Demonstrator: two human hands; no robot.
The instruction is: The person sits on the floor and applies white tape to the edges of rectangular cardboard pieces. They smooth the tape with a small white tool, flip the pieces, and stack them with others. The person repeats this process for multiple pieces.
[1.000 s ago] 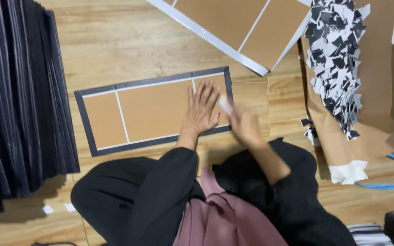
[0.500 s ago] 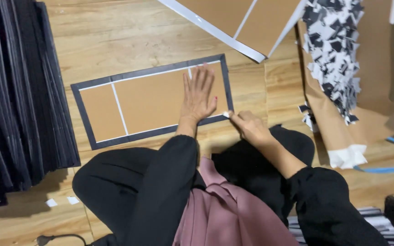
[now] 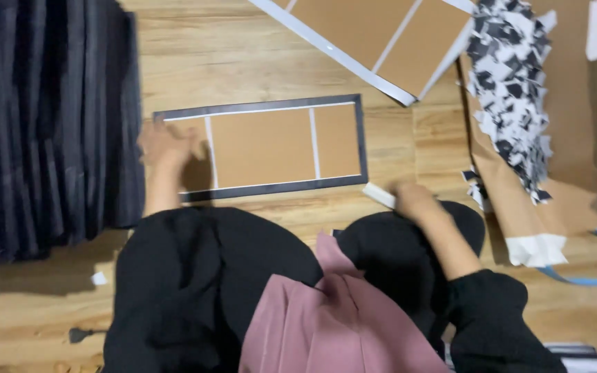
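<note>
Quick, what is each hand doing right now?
Left hand: open, resting flat on the left end of the brown panel.
Right hand: closed around a small white strip.

Single head-worn camera looks steeply down, close above the floor (image 3: 243,55).

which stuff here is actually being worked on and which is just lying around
In hand:
- brown framed panel, under the left hand
- white strip, held by the right hand

Lying about:
- second panel
- heap of black and white scraps
- stack of dark sheets
- blue tape
</note>
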